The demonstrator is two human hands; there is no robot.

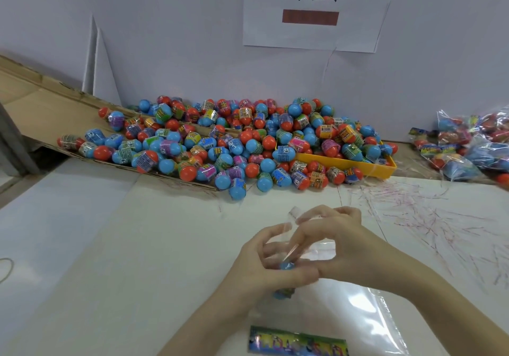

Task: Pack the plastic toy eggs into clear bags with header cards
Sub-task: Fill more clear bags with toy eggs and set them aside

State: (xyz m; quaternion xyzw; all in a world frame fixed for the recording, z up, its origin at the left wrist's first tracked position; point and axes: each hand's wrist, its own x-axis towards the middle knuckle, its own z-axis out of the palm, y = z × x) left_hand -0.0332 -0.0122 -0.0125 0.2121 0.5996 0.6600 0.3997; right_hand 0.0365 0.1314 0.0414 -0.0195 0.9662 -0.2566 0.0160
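A big heap of blue and orange plastic eggs (237, 138) lies at the back of the white table, spilling over a cardboard sheet and a yellow tray. My left hand (264, 267) and my right hand (336, 242) meet in the middle, both pinching the mouth of a clear bag (316, 248). A blue egg (287, 266) shows between my fingers inside the plastic. A second clear bag (358, 311) with a printed header card (297, 342) lies flat below my hands.
Cardboard sheet (46, 108) slopes down from the left. The yellow tray (358, 164) sits under the heap's right side. Filled bags (468, 146) are piled at the far right. Thin red and clear strips (429, 218) litter the table. A paper sign (311, 9) hangs on the wall.
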